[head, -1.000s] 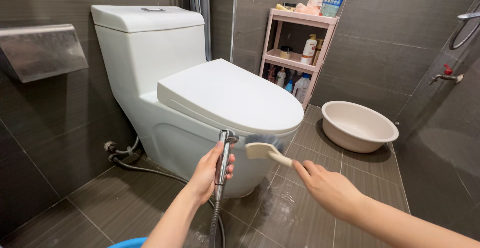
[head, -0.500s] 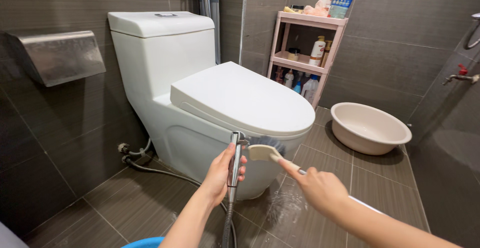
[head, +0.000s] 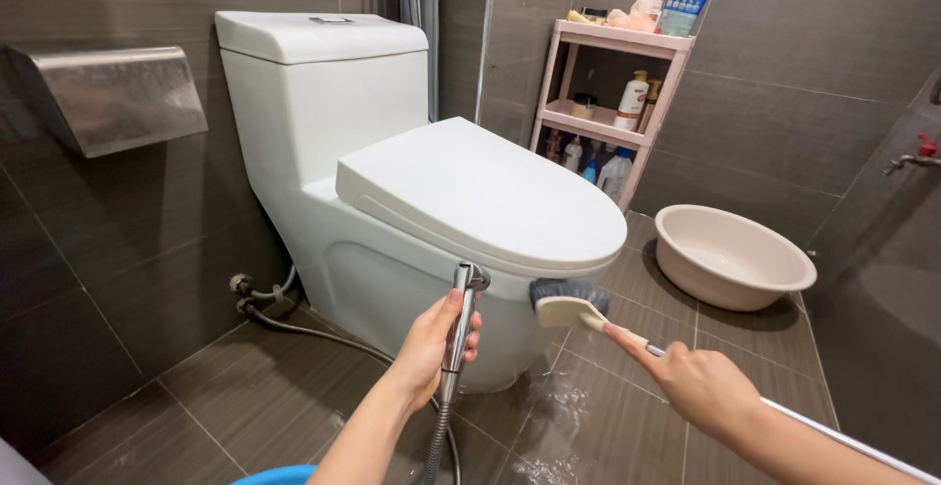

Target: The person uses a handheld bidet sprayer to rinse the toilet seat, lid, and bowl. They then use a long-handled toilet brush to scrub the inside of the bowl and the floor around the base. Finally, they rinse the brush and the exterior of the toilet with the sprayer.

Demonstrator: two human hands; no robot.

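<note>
- The left hand (head: 431, 348) grips a chrome sprayer (head: 461, 323) upright, nozzle toward the toilet (head: 392, 240).
- The right hand (head: 701, 382) holds a brush (head: 569, 304), handle slanting up-left, bristles against the bowl.

left hand (head: 431, 343): bare, no sleeve | right hand (head: 701, 387): bare, no sleeve

Dark tiled walls (head: 118, 220) — wet floor (head: 578, 426)
</note>
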